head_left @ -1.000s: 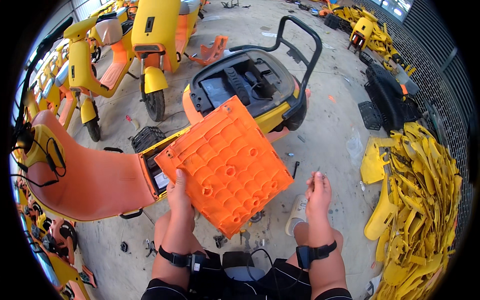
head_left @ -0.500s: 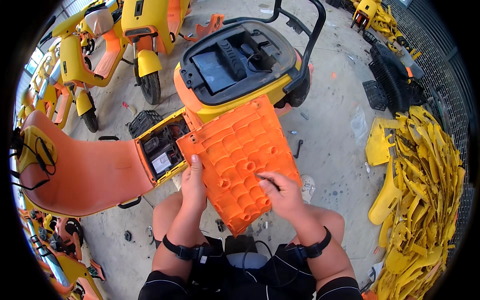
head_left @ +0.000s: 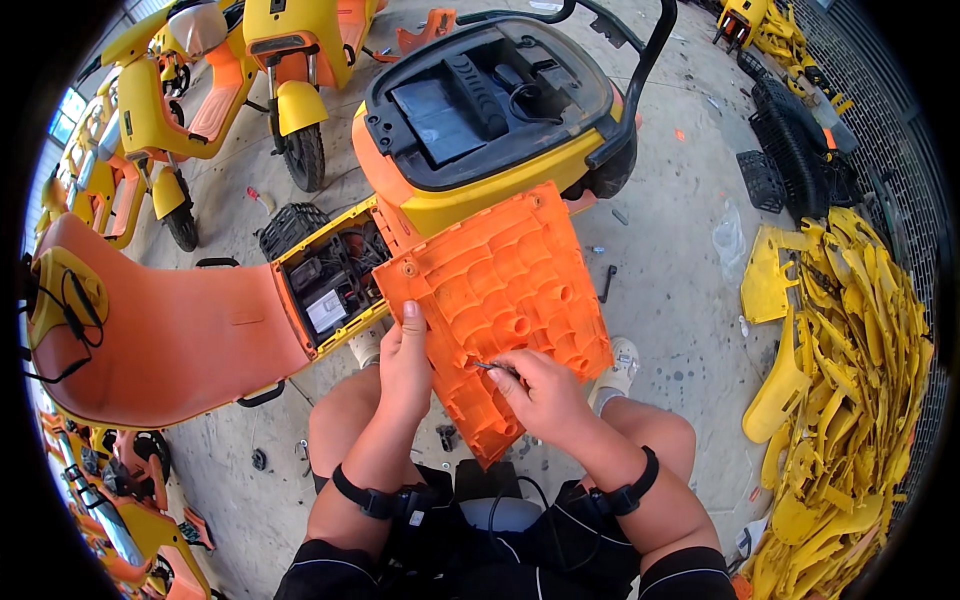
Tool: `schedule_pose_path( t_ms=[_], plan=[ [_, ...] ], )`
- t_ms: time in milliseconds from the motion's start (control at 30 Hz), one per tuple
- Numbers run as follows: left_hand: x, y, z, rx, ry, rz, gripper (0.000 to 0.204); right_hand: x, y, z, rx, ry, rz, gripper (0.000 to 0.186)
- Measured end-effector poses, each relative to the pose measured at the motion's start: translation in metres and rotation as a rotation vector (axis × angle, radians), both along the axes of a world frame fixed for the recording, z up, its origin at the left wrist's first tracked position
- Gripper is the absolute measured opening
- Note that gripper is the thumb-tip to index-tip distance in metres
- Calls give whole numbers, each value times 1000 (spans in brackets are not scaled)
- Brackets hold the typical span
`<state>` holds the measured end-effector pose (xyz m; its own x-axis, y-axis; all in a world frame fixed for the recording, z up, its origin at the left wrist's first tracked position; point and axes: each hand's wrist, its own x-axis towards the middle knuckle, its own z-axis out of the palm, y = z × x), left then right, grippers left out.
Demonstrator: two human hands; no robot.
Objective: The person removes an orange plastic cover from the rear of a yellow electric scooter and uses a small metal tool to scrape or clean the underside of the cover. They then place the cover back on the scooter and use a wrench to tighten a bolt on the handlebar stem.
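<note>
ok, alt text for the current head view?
A person's left hand grips an orange plastic panel; the right hand holds a thin dark object over it. Behind is an opened yellow-orange scooter; at right, piled yellow body panels.

Left and upper left: yellow-and-orange scooters (head_left: 150,105), several, parked upright. Underfoot: concrete floor (head_left: 670,420), grey, marked with dark spots. On it: one black mesh basket (head_left: 290,230); one orange moulded part (head_left: 426,33), upper middle; one bent black rod (head_left: 608,283); one clear plastic bag (head_left: 729,238), crumpled. Right: one large heap of yellow panels (head_left: 850,400) (loosely piled, edges at many angles); beyond it, one black crate (head_left: 762,182). Far right: brick wall (head_left: 893,135).
</note>
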<state>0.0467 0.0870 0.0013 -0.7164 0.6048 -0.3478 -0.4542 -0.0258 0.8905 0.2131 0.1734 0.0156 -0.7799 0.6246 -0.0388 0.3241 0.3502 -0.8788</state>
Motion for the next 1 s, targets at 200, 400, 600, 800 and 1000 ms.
schedule_pose_path(
  t_ms=[200, 400, 600, 800, 1000],
  plan=[
    [0, 0, -3, -11, 7, -12, 50, -1, -2, -5, 25, 57, 0, 19],
    [4, -1, -3, 4, -18, -34, 49, -3, -3, -4, -19, 21, -28, 19],
    [8, -1, -2, 44, -8, -32, 49, -3, -6, -7, 23, 40, -65, 19],
    [9, -1, -2, 71, -12, -22, 50, -1, -7, -6, 23, 80, -57, 18],
    [6, -1, -4, 61, -35, -10, 51, 3, -3, -2, -69, 81, -71, 20]
  ],
)
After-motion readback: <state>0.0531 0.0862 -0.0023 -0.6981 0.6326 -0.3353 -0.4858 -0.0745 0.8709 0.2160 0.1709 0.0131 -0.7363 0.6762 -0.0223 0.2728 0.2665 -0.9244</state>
